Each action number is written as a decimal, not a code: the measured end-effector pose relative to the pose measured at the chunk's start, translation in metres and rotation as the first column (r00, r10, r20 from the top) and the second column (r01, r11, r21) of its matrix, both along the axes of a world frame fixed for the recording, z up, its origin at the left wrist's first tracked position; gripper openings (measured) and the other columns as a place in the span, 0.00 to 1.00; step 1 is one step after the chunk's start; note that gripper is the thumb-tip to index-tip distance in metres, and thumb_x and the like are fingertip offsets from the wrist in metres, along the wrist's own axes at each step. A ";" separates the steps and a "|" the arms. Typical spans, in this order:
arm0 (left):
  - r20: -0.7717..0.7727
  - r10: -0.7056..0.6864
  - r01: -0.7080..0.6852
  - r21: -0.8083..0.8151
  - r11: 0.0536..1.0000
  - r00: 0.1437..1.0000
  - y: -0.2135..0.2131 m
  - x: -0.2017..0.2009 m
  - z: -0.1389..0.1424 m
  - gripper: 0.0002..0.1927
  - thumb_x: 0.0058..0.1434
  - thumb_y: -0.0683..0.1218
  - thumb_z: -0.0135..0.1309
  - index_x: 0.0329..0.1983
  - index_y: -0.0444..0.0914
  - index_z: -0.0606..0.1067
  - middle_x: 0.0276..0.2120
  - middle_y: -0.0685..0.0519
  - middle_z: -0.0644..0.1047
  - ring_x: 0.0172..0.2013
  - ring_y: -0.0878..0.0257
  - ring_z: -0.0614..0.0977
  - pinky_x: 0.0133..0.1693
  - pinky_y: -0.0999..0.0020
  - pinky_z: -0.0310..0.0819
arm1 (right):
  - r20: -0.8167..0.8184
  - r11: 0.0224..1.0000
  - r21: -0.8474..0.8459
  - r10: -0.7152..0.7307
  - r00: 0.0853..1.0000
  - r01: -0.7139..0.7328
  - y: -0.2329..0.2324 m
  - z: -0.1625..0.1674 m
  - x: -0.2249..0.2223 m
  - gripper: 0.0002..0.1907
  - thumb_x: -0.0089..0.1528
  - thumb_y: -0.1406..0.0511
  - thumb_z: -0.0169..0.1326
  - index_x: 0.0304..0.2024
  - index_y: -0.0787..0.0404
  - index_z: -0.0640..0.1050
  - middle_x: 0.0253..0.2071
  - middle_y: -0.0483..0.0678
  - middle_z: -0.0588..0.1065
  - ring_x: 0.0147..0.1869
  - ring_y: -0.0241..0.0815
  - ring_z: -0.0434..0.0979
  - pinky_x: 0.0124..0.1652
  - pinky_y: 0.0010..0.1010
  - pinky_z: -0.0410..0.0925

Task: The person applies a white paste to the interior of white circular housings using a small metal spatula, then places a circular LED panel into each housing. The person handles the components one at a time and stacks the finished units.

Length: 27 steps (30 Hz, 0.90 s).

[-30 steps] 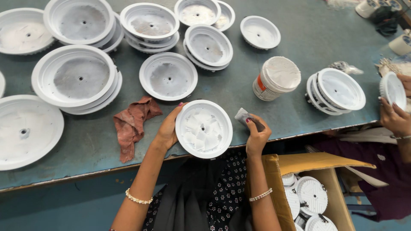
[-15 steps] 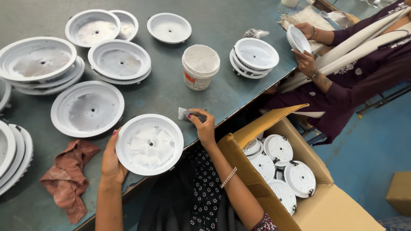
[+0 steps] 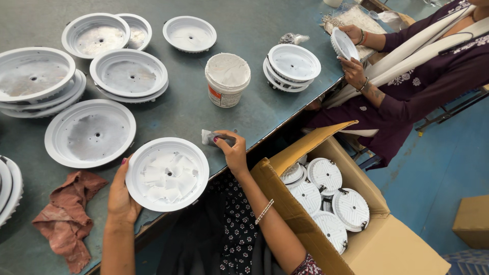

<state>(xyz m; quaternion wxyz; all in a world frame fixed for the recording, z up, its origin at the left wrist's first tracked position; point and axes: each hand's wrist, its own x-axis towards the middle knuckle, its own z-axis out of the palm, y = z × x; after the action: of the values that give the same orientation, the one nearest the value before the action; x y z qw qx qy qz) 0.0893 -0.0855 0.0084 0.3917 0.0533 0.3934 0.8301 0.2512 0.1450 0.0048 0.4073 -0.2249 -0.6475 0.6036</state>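
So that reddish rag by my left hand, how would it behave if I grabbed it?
The reddish rag lies crumpled in folds, so it would probably go floppy and drape. It looks thin and light, and on the table it would likely bunch, not slide.

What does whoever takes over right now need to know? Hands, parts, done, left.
Left hand: grips the rim of a white round housing at the table edge; white paste is smeared across its inside.
Right hand: holds a small grey spreader just right of that housing, on the table.
Nearby: paste tub behind; bare housings stacked to the left; red rag by the left hand.
Done: finished units fill the cardboard box on the right.
Left: paste looks patchy, not even; stacks uncoated.
A co-worker's hands hold another housing.
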 end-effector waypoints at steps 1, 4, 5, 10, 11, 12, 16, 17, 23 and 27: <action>0.002 -0.012 0.012 0.004 1.000 1.000 0.002 -0.001 -0.001 0.21 0.75 0.51 0.40 0.64 0.35 0.70 0.56 0.47 0.77 0.55 0.59 0.79 0.58 0.62 0.73 | -0.008 1.000 -0.006 0.005 1.000 -0.005 0.002 0.000 0.000 0.11 0.60 0.69 0.57 0.43 0.69 0.83 0.38 0.47 0.80 0.42 0.34 0.77 0.46 0.23 0.69; 0.015 -0.025 0.025 -0.011 1.000 1.000 0.002 -0.003 -0.007 0.21 0.75 0.52 0.40 0.62 0.35 0.70 0.55 0.47 0.77 0.54 0.59 0.79 0.58 0.62 0.73 | -0.019 1.000 -0.001 0.019 1.000 -0.019 0.005 0.000 0.002 0.11 0.60 0.69 0.56 0.43 0.69 0.83 0.38 0.47 0.81 0.42 0.34 0.78 0.46 0.23 0.70; 0.023 -0.023 0.024 -0.022 0.999 0.999 0.003 -0.004 -0.010 0.20 0.75 0.52 0.41 0.62 0.35 0.70 0.54 0.47 0.77 0.54 0.59 0.79 0.58 0.62 0.72 | -0.007 1.000 -0.005 0.015 1.000 -0.015 0.006 0.000 0.002 0.11 0.60 0.69 0.56 0.42 0.69 0.83 0.38 0.47 0.81 0.42 0.34 0.78 0.46 0.23 0.70; -0.067 0.001 -0.012 -0.152 0.988 0.998 0.005 -0.005 -0.007 0.21 0.73 0.51 0.43 0.61 0.33 0.72 0.53 0.47 0.79 0.51 0.59 0.80 0.55 0.61 0.73 | 0.022 1.000 -0.012 0.008 1.000 -0.007 0.013 0.002 0.005 0.11 0.59 0.69 0.57 0.42 0.69 0.83 0.37 0.47 0.81 0.41 0.34 0.78 0.44 0.24 0.71; -0.117 0.010 -0.028 -0.150 0.988 0.993 0.005 -0.003 -0.003 0.21 0.73 0.50 0.44 0.61 0.33 0.72 0.52 0.47 0.79 0.51 0.59 0.80 0.54 0.61 0.73 | 0.020 1.000 -0.020 0.019 1.000 -0.019 0.015 0.002 0.006 0.11 0.59 0.69 0.57 0.42 0.69 0.83 0.36 0.47 0.81 0.41 0.34 0.78 0.44 0.23 0.71; -0.169 0.016 -0.042 -0.150 0.988 0.986 0.005 0.001 0.004 0.20 0.73 0.50 0.45 0.61 0.33 0.72 0.52 0.47 0.79 0.51 0.59 0.81 0.54 0.62 0.73 | 0.017 0.999 -0.029 0.028 0.999 -0.028 0.016 0.003 0.007 0.11 0.59 0.69 0.57 0.41 0.69 0.83 0.36 0.47 0.81 0.40 0.34 0.78 0.44 0.23 0.71; -0.797 -0.113 -0.594 -0.529 0.606 0.594 -0.007 0.028 0.040 0.18 0.69 0.47 0.52 0.59 0.34 0.74 0.52 0.43 0.79 0.52 0.55 0.81 0.53 0.60 0.72 | -0.099 0.983 -0.154 0.089 0.991 -0.104 0.026 0.009 0.012 0.11 0.60 0.69 0.57 0.41 0.71 0.83 0.38 0.49 0.81 0.44 0.38 0.78 0.48 0.27 0.69; -0.867 -0.088 -0.693 -0.450 0.563 0.491 -0.010 0.039 0.049 0.18 0.68 0.46 0.52 0.59 0.34 0.74 0.54 0.42 0.77 0.52 0.54 0.80 0.53 0.60 0.72 | -0.240 0.932 -0.322 0.089 0.967 -0.166 0.031 0.012 0.012 0.12 0.59 0.69 0.57 0.43 0.70 0.82 0.39 0.49 0.80 0.45 0.39 0.77 0.49 0.30 0.69; -0.757 -0.090 -0.314 -0.372 0.873 0.647 0.085 0.106 0.069 0.16 0.63 0.45 0.52 0.53 0.39 0.78 0.50 0.52 0.80 0.49 0.60 0.81 0.49 0.67 0.75 | -0.564 0.582 -0.730 -0.218 0.796 -0.358 0.015 0.035 0.015 0.16 0.58 0.65 0.56 0.47 0.64 0.75 0.44 0.48 0.77 0.49 0.43 0.76 0.51 0.37 0.68; -0.773 -0.027 -0.334 -0.306 0.892 0.634 0.157 0.156 0.075 0.12 0.62 0.46 0.59 0.45 0.35 0.80 0.40 0.51 0.79 0.41 0.62 0.80 0.44 0.66 0.75 | -0.655 0.585 -0.664 -0.154 0.740 -0.466 0.002 0.052 0.022 0.14 0.67 0.63 0.55 0.50 0.66 0.75 0.43 0.51 0.75 0.46 0.44 0.74 0.49 0.36 0.66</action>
<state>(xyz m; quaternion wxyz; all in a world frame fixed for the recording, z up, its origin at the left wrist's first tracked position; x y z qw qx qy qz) 0.2448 0.0714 0.0830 0.1181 0.2755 0.6930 0.6557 0.2733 0.1472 0.0571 0.4011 -0.0942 -0.1413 0.9002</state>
